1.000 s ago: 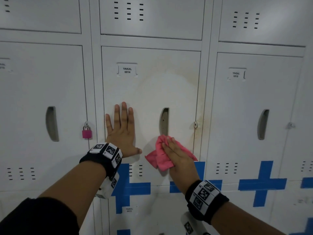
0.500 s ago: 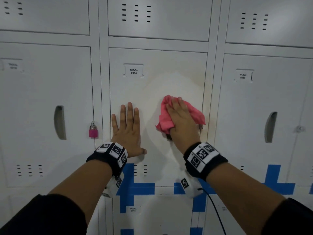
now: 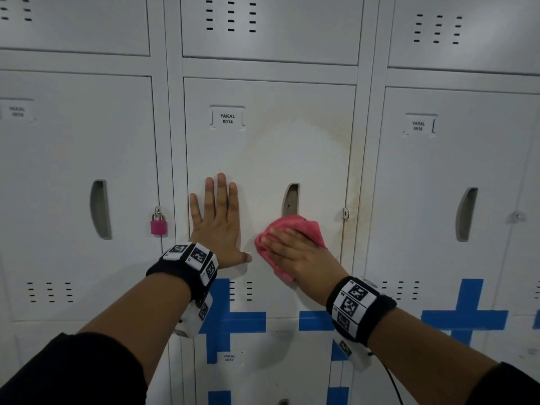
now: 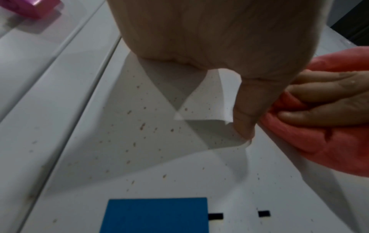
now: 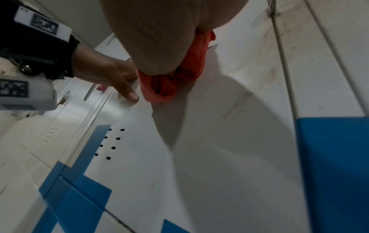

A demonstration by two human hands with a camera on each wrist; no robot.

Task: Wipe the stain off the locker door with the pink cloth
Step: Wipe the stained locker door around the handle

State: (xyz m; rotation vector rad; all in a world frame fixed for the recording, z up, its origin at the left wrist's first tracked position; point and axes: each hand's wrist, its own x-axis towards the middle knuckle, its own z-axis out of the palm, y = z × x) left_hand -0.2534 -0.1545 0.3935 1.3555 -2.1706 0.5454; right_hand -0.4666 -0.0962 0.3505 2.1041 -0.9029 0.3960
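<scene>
The middle locker door (image 3: 263, 153), labelled YAKAL 0014, carries a faint yellowish stain ring (image 3: 347, 159) around a paler patch. My left hand (image 3: 217, 217) lies flat on the door's left half, fingers straight and pointing up. My right hand (image 3: 295, 252) presses the crumpled pink cloth (image 3: 304, 229) against the door just below the recessed handle slot (image 3: 291, 199), fingers laid straight across the cloth. In the left wrist view the cloth (image 4: 329, 141) bulges under those fingers (image 4: 323, 93), and small brown specks (image 4: 142, 126) dot the door. The right wrist view shows the cloth (image 5: 179, 75) bunched under my palm.
A pink padlock (image 3: 158, 225) hangs on the left locker's hasp. The stained door's own hasp (image 3: 345, 213) sits on its right edge. Blue tape crosses (image 3: 230, 320) run along the lower doors. Brownish grime streaks the frame strip (image 3: 361, 200) right of the door.
My right hand has dragged the cloth down from beside the handle slot to just below it and slightly left. The left hand has stayed flat in place.
</scene>
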